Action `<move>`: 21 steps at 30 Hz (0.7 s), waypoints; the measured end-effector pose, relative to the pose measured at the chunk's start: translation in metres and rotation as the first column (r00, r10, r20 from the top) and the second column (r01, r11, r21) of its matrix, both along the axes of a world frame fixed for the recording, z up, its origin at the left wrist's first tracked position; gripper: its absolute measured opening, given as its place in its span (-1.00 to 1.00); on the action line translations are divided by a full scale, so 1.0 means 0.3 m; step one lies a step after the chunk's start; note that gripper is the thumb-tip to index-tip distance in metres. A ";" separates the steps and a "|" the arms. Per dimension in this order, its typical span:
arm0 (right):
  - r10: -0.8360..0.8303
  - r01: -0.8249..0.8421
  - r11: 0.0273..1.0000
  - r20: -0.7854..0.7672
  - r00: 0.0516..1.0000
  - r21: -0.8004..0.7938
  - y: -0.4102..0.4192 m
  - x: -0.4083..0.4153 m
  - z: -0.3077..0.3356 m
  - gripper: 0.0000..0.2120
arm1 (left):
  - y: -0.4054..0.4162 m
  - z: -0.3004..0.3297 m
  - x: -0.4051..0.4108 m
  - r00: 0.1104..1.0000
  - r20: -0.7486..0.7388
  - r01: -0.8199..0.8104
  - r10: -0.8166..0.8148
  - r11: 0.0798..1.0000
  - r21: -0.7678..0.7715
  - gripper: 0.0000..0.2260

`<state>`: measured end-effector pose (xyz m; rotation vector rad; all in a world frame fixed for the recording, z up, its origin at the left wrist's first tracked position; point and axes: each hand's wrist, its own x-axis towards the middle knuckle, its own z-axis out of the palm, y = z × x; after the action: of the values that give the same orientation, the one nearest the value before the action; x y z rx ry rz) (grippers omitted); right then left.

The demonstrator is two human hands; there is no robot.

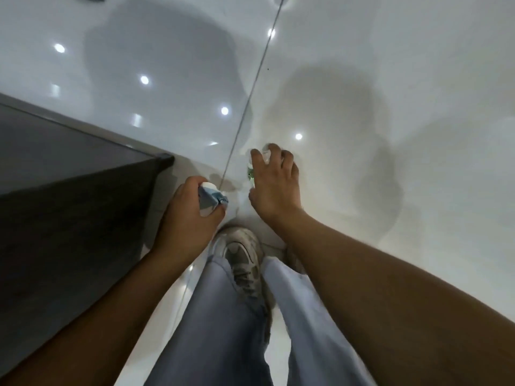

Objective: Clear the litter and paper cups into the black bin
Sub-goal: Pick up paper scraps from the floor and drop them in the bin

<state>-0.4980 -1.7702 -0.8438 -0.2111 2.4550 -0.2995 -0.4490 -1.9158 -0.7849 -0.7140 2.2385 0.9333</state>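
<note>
My left hand (pixel 189 207) grips a crumpled white and blue paper cup (pixel 211 200) just above the glossy white floor. My right hand (pixel 274 185) reaches down over a pale piece of litter with a green mark (pixel 251 172) lying on the floor; its fingers are curled around it and touch it. Most of that litter is hidden under the hand. The black bin is not in view.
A dark table or cabinet (pixel 69 190) fills the left side, its corner (pixel 165 158) close to my left hand. A dark tile joint (pixel 250 87) runs across the white floor. My legs in grey trousers and a white shoe (pixel 242 257) are below the hands.
</note>
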 end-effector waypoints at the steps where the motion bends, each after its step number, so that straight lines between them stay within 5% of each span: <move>1: 0.006 -0.007 1.000 -0.024 1.000 -0.008 0.003 0.013 -0.007 -0.42 | -0.005 -0.009 -0.002 1.000 0.007 0.007 -0.007 1.000 0.009 -0.61; 8: -0.001 0.001 1.000 0.024 1.000 0.004 0.048 0.029 0.157 -0.45 | 0.001 0.121 -0.018 0.997 0.063 0.045 -0.044 0.999 -0.024 -0.59; 21: -0.153 0.154 0.987 0.016 0.988 -0.048 0.239 -0.015 1.466 -0.36 | 0.183 1.326 -0.219 0.970 -0.083 0.232 -0.229 0.973 0.022 -0.60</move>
<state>-0.5026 -1.6986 -0.4040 -0.0401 2.4576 -0.4269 -0.5148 -1.8609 -0.3872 -0.3970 2.3110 0.8925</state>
